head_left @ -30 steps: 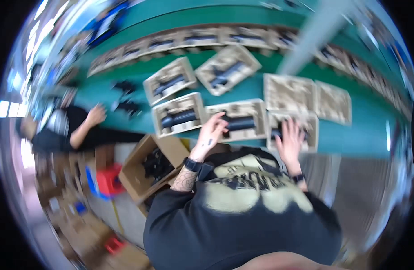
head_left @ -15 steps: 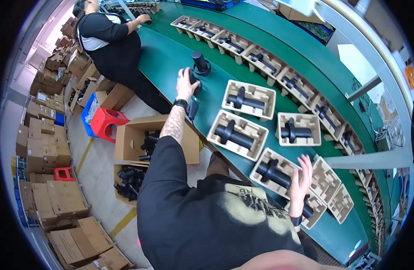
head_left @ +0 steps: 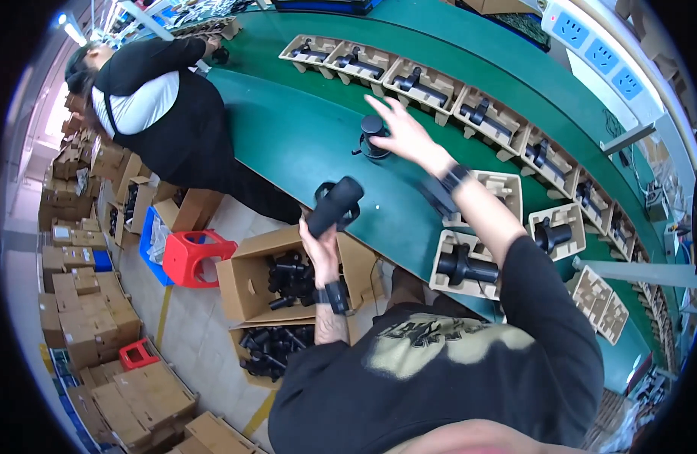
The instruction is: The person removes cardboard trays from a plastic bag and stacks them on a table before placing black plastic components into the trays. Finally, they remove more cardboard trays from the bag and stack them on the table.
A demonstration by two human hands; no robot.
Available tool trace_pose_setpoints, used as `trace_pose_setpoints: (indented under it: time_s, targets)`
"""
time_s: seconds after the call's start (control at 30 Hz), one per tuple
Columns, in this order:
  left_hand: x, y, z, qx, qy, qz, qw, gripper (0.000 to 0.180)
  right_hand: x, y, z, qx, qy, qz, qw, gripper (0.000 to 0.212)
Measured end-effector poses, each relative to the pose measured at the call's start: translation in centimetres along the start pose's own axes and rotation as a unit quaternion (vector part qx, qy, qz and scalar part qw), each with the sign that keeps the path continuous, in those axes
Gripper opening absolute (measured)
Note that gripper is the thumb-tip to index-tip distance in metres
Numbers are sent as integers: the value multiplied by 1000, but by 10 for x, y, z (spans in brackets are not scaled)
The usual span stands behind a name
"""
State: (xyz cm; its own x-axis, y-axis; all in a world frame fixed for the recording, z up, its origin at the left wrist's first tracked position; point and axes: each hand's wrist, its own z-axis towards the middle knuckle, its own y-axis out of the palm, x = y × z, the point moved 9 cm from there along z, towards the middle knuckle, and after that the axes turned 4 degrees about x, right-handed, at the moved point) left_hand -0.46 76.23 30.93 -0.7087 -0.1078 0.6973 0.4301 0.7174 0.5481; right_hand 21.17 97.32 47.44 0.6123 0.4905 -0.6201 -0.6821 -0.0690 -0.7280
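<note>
My left hand is wrapped round the lower end of a black cylindrical part with a ring collar, tilted above the table's near edge. Farther right, my right hand reaches over the table with its fingers spread. A second black cylindrical part stands upright on the green table by those fingers; whether they touch it I cannot tell. Beside my right forearm is a blurred black object. Beige moulded trays, one at the near edge, hold similar black parts, partly hidden by my arm.
A curved row of filled trays lines the far side. Open cardboard boxes of black parts stand below the table's near edge, by a red stool. A co-worker stands at the left. A power strip hangs at the upper right.
My left hand has drawn back toward me with a black cylindrical part. My right hand has swung from the trays to the upright part. The view has shifted, and the co-worker has leaned away leftward.
</note>
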Motion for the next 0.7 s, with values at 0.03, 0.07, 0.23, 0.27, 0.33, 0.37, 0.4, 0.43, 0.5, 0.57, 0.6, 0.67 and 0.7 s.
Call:
trace_pose_setpoints:
  time_s: [0.03, 0.07, 0.23, 0.27, 0.33, 0.37, 0.4, 0.43, 0.5, 0.57, 0.6, 0.67, 0.7]
  targets:
    - [-12, -9, -4, -10, -13, 9, 1000, 56, 15, 16, 24, 10, -20, -32, 999, 78]
    - [-39, -18, -7, 6, -97, -28, 995, 54, 51, 44, 41, -67, -2, -64, 996, 72]
    - [-70, -63, -15, 13, -246, -109, 963, 50, 72, 35, 11, 8, -24, -70, 997, 44]
    - [-63, -41, -31, -88, -258, -104, 956, 50, 62, 6, -15, 50, 7, 43, 998, 45]
    - [-49, -1, -68, -224, -302, -118, 919, 49, 57, -78, -70, 130, 57, 132, 981, 46]
    - [-43, 12, -79, -247, -324, -137, 903, 50, 60, -117, -107, 165, 72, 238, 954, 48]
    - [-37, 35, -82, -263, -348, -120, 892, 50, 59, -157, -146, 209, 79, 337, 915, 50]
    - [-32, 62, -93, -341, -362, -83, 864, 50, 76, -194, -192, 264, 155, 363, 880, 51]
    - [-30, 93, -137, -410, -378, -44, 829, 52, 109, -263, -312, 394, 255, 415, 780, 49]
    - [-54, 137, -190, -450, -373, 26, 811, 52, 156, -350, -442, 557, 232, 314, 733, 50]
    - [-68, 150, -209, -465, -364, 62, 805, 53, 165, -369, -491, 593, 277, 293, 697, 50]
    - [-105, 168, -251, -482, -389, 30, 785, 53, 188, -398, -571, 623, 318, 274, 660, 49]
    - [-127, 176, -281, -498, -413, -5, 763, 54, 213, -403, -610, 605, 391, 224, 656, 49]
